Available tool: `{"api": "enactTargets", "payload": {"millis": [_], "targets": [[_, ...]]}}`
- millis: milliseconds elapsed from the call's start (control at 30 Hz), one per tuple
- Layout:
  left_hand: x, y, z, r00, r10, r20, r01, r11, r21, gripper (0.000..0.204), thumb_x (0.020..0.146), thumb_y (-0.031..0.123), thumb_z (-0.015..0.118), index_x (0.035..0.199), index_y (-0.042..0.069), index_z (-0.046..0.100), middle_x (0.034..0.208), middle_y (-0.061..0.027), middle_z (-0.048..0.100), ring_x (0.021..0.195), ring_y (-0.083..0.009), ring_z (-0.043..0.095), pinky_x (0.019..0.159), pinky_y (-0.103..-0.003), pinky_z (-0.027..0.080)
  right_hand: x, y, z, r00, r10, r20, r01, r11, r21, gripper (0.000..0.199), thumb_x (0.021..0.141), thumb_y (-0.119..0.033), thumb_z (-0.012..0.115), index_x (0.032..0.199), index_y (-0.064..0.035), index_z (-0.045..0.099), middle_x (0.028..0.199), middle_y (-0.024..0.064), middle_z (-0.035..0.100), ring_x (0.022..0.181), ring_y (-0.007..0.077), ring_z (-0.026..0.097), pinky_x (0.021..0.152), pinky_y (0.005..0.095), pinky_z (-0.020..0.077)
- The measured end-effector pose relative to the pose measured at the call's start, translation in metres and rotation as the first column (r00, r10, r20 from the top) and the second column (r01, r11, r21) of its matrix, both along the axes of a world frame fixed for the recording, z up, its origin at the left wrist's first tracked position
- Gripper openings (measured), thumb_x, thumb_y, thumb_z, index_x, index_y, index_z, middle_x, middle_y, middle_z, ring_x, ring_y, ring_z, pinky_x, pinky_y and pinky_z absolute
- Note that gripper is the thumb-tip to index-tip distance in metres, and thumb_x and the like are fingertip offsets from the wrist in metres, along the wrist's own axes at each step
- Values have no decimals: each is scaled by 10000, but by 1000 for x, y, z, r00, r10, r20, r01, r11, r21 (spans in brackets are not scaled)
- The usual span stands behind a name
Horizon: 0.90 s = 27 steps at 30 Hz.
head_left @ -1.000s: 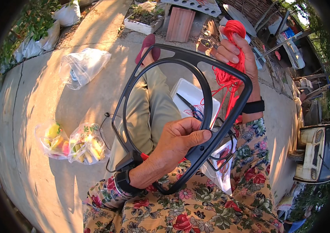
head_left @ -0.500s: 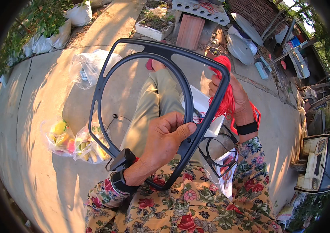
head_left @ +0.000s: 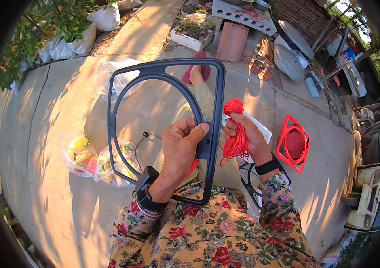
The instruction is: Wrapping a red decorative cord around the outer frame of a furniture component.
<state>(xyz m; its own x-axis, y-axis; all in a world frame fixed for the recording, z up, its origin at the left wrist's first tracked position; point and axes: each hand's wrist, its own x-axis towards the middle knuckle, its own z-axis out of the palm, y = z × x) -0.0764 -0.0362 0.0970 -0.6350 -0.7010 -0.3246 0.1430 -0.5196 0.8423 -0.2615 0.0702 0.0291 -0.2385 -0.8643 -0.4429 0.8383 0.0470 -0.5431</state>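
Observation:
My left hand (head_left: 179, 145) grips a dark plastic frame (head_left: 219, 107), squarish outside with a large round opening, thumb pressed on its right side. A bit of red (head_left: 192, 168) shows beside that wrist; what it belongs to is partly hidden. To the right of the frame, my right hand (head_left: 251, 137) is closed round a looped bundle of red cord (head_left: 234, 145), whose loops hang below the fingers. Behind that hand is a white flat thing (head_left: 260, 126), partly covered. Another dark frame (head_left: 246, 176) lies by my right forearm, half hidden by the sleeve.
A red frame (head_left: 305, 142) with a round centre lies on the concrete at right. Clear bags of fruit and vegetables (head_left: 79, 152) and a crumpled plastic bag (head_left: 131, 82) sit at left. Farther off stand a planter box (head_left: 193, 40), a reddish slab (head_left: 232, 42) and flowerpots (head_left: 258, 67).
The dark frame has turned more upright. My right hand with the red cord has come lower and left, out from behind the frame's edge. The red frame at right now shows fully.

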Motion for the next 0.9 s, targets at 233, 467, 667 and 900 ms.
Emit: {"api": "enactTargets", "payload": {"millis": [233,467,667,900], "targets": [[-5,-4,3,995,98,15,-92,973,-210,123,888,76,659,849,-36,625,697,-24,636,586,-37,551,503,-201,446,0,0,-9,1000,9,17,-9,1000,-1,203,931,-216,586,1080,-83,550,692,-14,479,597,109,477,581,279,432],[1,0,-6,996,83,13,-78,974,-214,110,879,68,669,837,-24,627,695,-13,632,590,-29,532,519,-187,425,7,-4,-5,999,15,31,-16,1000,24,187,930,-208,593,1057,-72,572,682,-16,478,588,104,476,578,265,434],[-3,3,2,999,-40,15,40,999,22,84,874,80,674,851,9,636,742,-11,646,618,-45,556,549,-184,440,7,-5,-6,997,15,74,-11,999,-53,173,924,-210,598,1016,-66,571,687,-10,507,588,106,499,575,258,446],[-20,10,4,953,-250,-171,292,908,299,104,873,94,674,828,23,613,756,-23,644,648,-84,612,584,-214,516,14,11,20,997,-71,-34,70,997,-27,147,932,-221,587,885,-92,534,674,-20,485,589,105,500,556,243,440]]}}
